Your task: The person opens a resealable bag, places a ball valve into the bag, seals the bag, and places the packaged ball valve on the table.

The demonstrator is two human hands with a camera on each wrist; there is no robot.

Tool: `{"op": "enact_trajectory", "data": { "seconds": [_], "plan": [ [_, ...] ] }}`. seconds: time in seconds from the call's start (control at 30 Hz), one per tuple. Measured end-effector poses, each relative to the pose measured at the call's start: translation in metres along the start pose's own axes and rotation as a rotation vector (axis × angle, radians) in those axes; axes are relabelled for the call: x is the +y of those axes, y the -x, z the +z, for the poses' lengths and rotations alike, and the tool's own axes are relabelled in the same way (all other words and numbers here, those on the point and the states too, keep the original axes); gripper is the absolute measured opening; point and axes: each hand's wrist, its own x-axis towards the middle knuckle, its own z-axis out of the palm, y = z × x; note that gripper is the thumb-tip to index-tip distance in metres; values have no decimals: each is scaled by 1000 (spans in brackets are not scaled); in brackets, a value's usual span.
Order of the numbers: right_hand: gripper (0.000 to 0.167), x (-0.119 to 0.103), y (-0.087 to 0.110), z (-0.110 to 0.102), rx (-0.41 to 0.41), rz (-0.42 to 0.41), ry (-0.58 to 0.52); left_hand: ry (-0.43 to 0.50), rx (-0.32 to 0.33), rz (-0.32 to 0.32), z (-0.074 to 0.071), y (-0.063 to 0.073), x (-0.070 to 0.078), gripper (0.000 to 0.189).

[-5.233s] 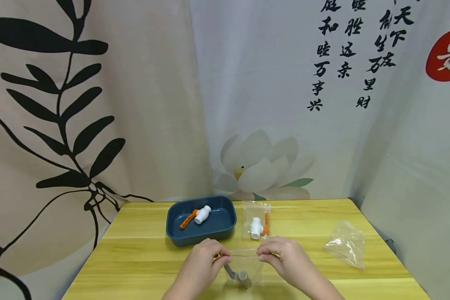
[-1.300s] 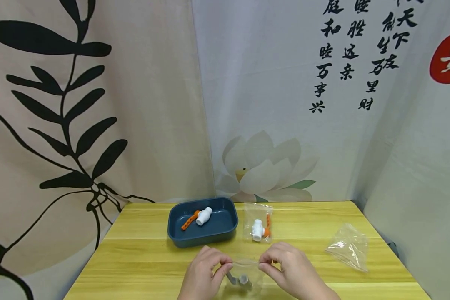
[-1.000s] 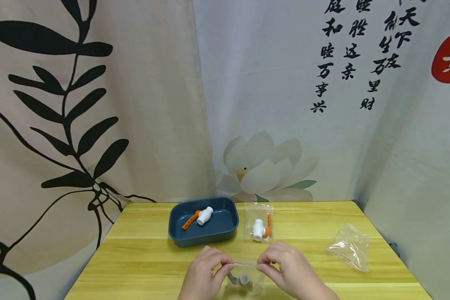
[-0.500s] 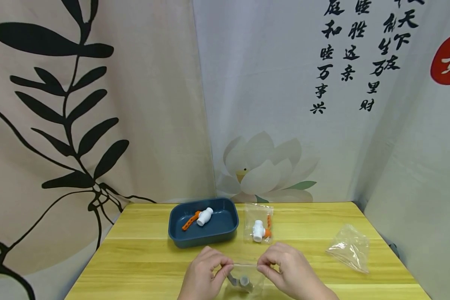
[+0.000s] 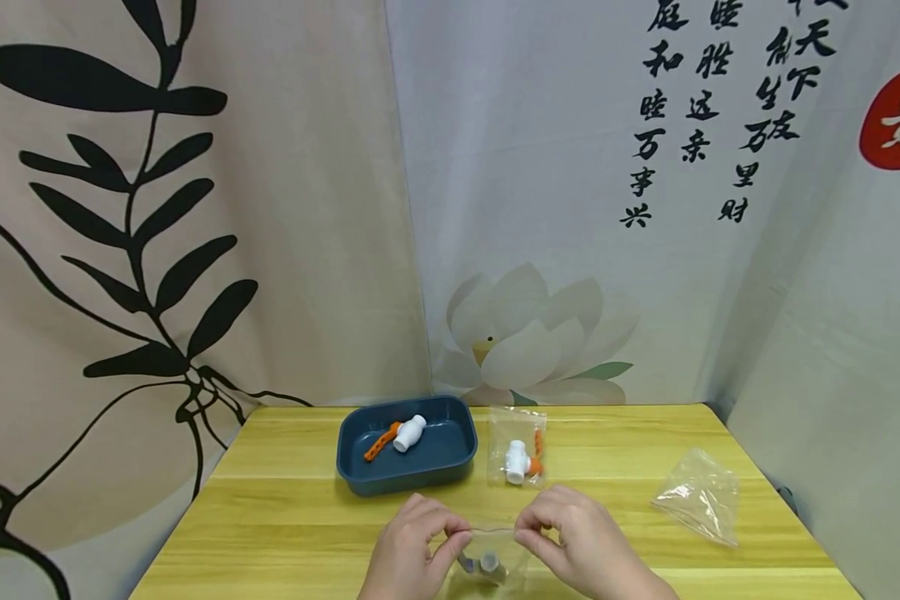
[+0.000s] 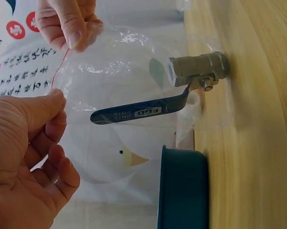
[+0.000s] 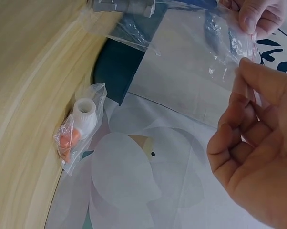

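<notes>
A clear zip bag (image 6: 115, 62) with a red seal line is stretched between my two hands at the front middle of the table. My left hand (image 5: 417, 550) pinches one end of its mouth between thumb and forefinger. At the other end of the seal, my right hand (image 5: 581, 546) does the same. Inside the bag is a metal ball valve (image 6: 199, 67) with a dark blue lever handle (image 6: 141, 109). The valve body is low in the bag, close to the table; whether it touches the wood I cannot tell.
Behind the hands stands a dark blue tray (image 5: 408, 482) holding a white valve with orange handle (image 5: 409, 433). Right of it lies a bagged white valve (image 5: 517, 462) with orange parts. A crumpled clear bag (image 5: 697, 497) lies at right on the wooden table (image 5: 285, 517).
Compared with five seconds ago, both hands and the bag sit slightly lower in the head view. Lately my left fingers have edged a little rightward along the seal; the right hand is nearly still.
</notes>
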Motion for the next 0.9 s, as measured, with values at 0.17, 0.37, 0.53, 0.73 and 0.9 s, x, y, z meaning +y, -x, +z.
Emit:
{"op": "enact_trajectory", "data": {
  "seconds": [0.17, 0.37, 0.53, 0.73, 0.9],
  "plan": [
    [16, -2, -1, 0, -53, 33, -36, 11, 0, -4, 0, 0, 2, 8],
    [19, -5, -3, 1, -67, 43, -53, 32, -6, -5, -1, -1, 5, 7],
    [18, -5, -4, 1, -65, 31, -53, 33, -1, 5, 0, 0, 5, 7],
    [17, -5, -4, 1, -68, 13, -60, 49, -22, -9, 0, 0, 5, 7],
    [17, -5, -4, 1, -64, -8, -51, 54, -9, -3, 1, 1, 6, 8]
  ]
}}
